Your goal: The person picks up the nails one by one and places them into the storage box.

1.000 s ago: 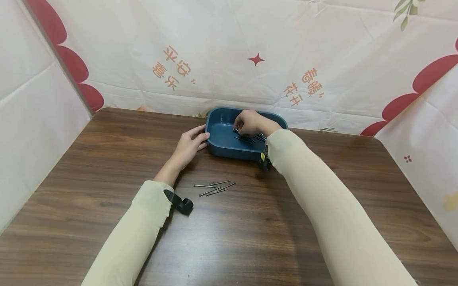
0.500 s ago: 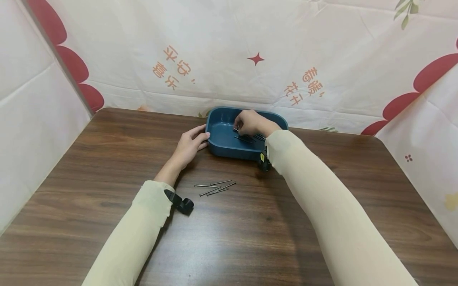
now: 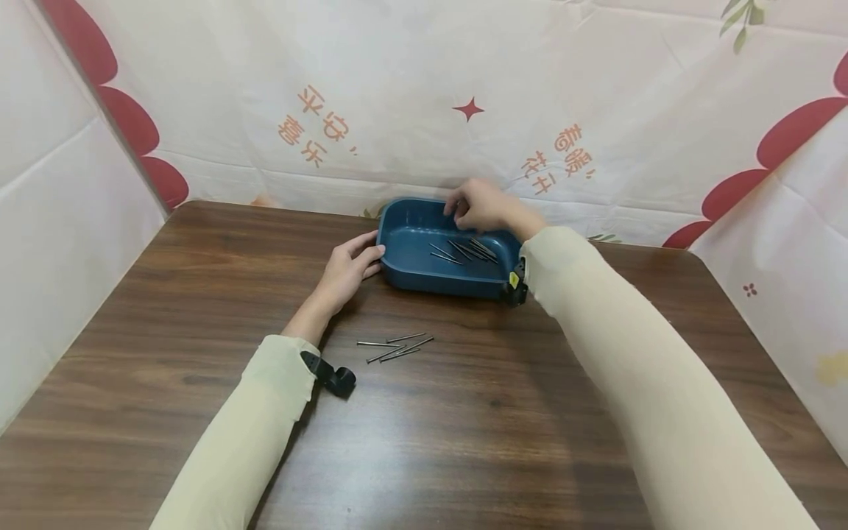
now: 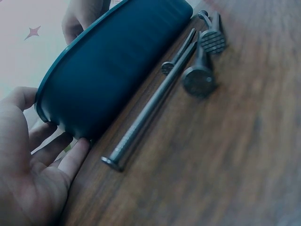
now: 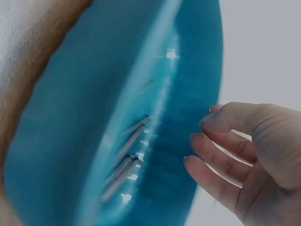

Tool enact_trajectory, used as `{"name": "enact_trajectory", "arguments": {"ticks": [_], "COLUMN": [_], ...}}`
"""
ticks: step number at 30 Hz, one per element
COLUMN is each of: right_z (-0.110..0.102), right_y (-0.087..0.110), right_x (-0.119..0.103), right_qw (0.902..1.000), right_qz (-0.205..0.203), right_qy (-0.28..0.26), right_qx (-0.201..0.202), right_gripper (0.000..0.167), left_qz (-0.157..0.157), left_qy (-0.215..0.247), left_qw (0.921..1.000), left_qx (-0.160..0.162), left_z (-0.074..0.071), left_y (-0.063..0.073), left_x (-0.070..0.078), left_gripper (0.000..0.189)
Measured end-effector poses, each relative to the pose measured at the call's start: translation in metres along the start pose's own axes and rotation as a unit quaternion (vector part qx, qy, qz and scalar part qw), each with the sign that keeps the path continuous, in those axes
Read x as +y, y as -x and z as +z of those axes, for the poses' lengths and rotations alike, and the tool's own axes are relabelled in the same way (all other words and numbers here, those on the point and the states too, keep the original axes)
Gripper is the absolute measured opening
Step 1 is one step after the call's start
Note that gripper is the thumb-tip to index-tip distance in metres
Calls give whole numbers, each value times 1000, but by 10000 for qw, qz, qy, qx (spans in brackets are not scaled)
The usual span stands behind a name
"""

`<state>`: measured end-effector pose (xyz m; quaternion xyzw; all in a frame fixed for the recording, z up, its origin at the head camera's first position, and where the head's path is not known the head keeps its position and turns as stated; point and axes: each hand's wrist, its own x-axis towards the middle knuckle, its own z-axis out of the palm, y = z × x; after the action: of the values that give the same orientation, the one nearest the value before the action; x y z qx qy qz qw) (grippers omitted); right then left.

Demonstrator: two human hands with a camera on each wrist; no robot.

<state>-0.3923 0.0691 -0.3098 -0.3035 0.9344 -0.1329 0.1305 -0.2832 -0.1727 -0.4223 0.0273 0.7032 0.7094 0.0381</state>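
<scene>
Nails (image 3: 482, 250) lie in a blue tray (image 3: 450, 285) at the middle of the tabletop's (image 3: 464, 412) far edge. My right hand (image 3: 482, 205) hovers by the tray's back rim, fingers loosely spread, nothing visible between them; I judge the step to be sorting nails into the tray. My left hand (image 3: 347, 265) touches its left end, fingers extended. Five loose nails (image 4: 171, 77) lie farther in from that edge; lifting one calls for a fingertip pinch.
</scene>
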Motion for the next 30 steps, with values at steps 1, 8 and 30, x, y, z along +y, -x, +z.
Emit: {"name": "enact_trajectory", "arguments": {"ticks": [1, 8, 30], "right_z": [-3, -16, 2], "right_y": [3, 31, 98], "right_x": [-1, -22, -72], "right_qw": [10000, 9974, 9772], "right_qz": [-16, -495, -1981], "right_qy": [26, 480, 62], "right_qx": [-2, -201, -766], "right_gripper": [29, 23, 21], "left_qz": [-6, 28, 3], "left_qy": [1, -16, -91], "left_qw": [10000, 10000, 10000], "left_qx": [-9, -22, 17], "left_z": [0, 1, 0], "left_y": [0, 0, -2], "left_x": [0, 3, 1], "left_gripper": [54, 54, 54]}}
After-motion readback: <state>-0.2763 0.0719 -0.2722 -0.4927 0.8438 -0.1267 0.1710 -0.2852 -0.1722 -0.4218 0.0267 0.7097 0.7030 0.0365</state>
